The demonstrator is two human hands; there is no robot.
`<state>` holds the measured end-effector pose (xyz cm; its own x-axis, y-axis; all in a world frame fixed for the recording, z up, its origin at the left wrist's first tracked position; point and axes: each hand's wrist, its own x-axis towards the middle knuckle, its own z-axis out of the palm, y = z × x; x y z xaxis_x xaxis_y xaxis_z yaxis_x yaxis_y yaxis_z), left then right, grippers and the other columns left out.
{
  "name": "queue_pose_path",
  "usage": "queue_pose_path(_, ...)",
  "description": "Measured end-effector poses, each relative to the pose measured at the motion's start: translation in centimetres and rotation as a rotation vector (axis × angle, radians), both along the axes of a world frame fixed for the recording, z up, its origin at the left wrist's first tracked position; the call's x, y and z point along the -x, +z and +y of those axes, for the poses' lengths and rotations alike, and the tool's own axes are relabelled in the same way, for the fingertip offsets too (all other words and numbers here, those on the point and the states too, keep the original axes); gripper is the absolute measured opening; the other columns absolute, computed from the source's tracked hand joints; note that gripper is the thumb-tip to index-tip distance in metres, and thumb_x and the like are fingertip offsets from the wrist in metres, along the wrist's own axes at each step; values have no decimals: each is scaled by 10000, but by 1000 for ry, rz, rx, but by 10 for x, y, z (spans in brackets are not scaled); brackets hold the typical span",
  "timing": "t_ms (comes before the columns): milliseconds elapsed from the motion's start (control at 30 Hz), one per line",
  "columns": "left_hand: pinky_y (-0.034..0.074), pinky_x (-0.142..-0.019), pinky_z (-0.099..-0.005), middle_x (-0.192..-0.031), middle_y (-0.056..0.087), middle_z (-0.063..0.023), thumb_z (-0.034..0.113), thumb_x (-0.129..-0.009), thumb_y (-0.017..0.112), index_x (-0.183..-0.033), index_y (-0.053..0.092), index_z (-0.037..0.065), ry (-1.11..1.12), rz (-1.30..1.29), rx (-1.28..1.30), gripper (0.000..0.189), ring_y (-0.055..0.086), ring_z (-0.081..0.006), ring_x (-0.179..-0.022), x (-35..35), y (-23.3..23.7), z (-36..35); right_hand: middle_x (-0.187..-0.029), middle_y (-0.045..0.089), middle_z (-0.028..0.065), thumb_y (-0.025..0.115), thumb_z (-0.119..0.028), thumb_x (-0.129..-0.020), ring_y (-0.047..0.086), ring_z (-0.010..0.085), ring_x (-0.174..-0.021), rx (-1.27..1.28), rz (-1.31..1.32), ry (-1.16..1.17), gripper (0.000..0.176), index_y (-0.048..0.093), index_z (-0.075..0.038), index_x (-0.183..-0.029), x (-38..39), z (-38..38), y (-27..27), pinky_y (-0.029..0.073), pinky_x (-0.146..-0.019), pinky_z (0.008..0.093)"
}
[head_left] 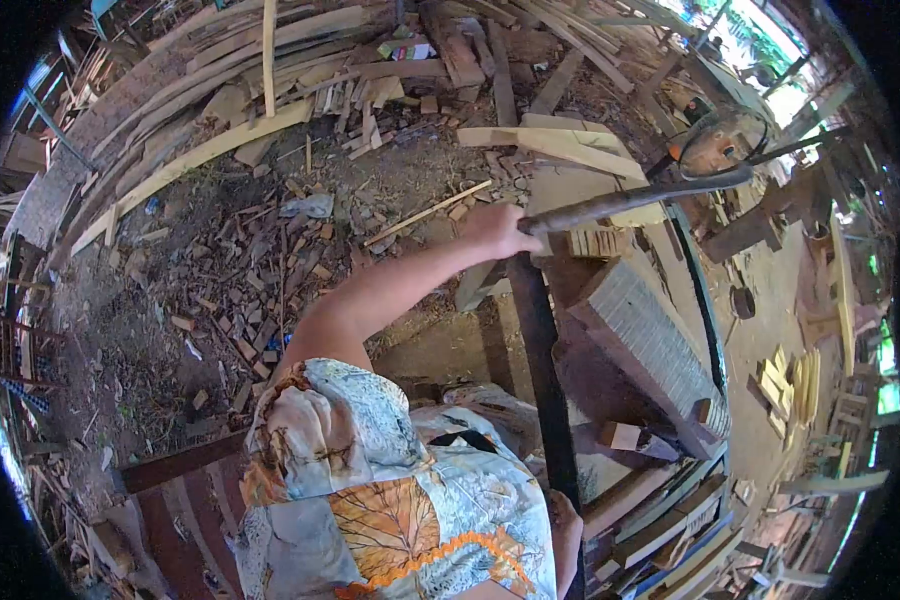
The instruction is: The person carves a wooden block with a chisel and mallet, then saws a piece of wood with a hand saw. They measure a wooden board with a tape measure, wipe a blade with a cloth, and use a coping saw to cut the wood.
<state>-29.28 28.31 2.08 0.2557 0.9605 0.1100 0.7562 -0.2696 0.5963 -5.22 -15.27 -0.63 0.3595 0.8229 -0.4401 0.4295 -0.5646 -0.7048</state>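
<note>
Since the left hand (500, 228) is wrapped tight around the near end of that long metal bar (630, 202) with the arm stretched almost straight, I'd say the grip is the weak spot. Fingers are curled closed right at the tip of the bar, so there isn't much of it left to hold if it jerks or twists. The bar runs up and away to the right, over the worktop (710, 330), toward some machine with an orange housing (715, 145). I can't make out what that machine is.

The right hand (567, 530) is only partly in view, low down beside the dark steel post (540, 350), so I can't tell if it's open or holding anything. If it's close to that post while the bar comes down, that looks like a pinch risk to me.

Other things that bug me:
- the ribbed timber block (650, 340) sits tilted on the worktop right under the bar's line, and a slip could knock it
- a small wood block (620, 435) lies loose just below it
- the ground is littered with offcuts (250, 290), bad footing if the person leans hard on an outstretched arm

A reach that long means not much control if it kicks
</note>
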Motion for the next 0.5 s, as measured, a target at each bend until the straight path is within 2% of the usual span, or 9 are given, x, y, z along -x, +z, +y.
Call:
queue_pose_path(67,470,-510,-332,-618,605,-63,557,-625,740,-789,668,70,-139,-246,150,519,587,-177,-522,-17,-6,-8,-1055,654,169,611,-76,-864,623,206,-982,47,-1,-22,305,587,50,-1140,4,6,1,476,-831,311)
queue_pose_path(133,482,-478,-303,-578,612,-40,549,-637,734,-762,656,75,-205,-528,361,497,597,-144,-485,-32,20,-44,-872,625,59,661,-3,-803,566,92,-743,-144,76,-154,405,562,21,-1196,5,9,-5,452,-670,220)
queue_pose_path(167,487,-480,-286,-582,617,-51,535,-639,738,-768,660,80,-249,-564,402,479,600,-140,-479,-42,28,-56,-1035,643,95,636,-55,-845,589,136,-901,-95,271,-337,379,543,46,-1199,6,15,1,471,-768,261)
queue_pose_path(267,477,-493,-273,-553,579,-35,395,-708,744,-732,633,54,-489,-865,431,360,576,-123,-490,-67,50,-100,-959,632,69,680,-67,-811,577,120,-859,-307,425,-338,421,545,33,-1197,4,23,11,462,-767,255)
queue_pose_path(300,471,-497,-280,-555,571,-29,382,-710,750,-692,622,49,-544,-1236,334,357,569,-128,-490,-78,66,-123,-1006,599,78,716,-88,-773,570,141,-892,-403,250,-172,545,494,26,-1257,12,30,22,462,-808,284)
queue_pose_path(333,479,-510,-301,-575,584,-27,343,-699,769,-685,621,42,-588,-875,432,336,578,-133,-503,-98,44,-124,-1006,599,78,716,-88,-773,570,141,-892,-385,249,-159,545,494,26,-1257,20,36,33,462,-808,284)
queue_pose_path(367,481,-518,-309,-575,591,-20,335,-678,779,-693,631,43,-567,-820,624,327,580,-131,-507,-89,74,-147,-1069,575,98,718,-79,-763,563,162,-927,-470,255,-183,598,457,25,-1291,29,42,44,456,-832,301)
queue_pose_path(433,434,-521,-308,-592,574,-28,258,-665,753,-728,614,32,-733,-899,446,272,539,-116,-545,-126,50,-174,-1202,526,103,680,-39,-772,566,153,-957,-622,219,-127,722,339,-57,-1408,34,48,50,481,-799,288)
queue_pose_path(500,444,-554,-315,-600,597,-17,161,-635,725,-675,609,35,-839,-951,499,177,563,-106,-587,-145,49,-203,-1197,517,104,682,-47,-763,559,160,-963,-720,233,-152,677,378,-48,-1369,51,60,65,485,-797,294)
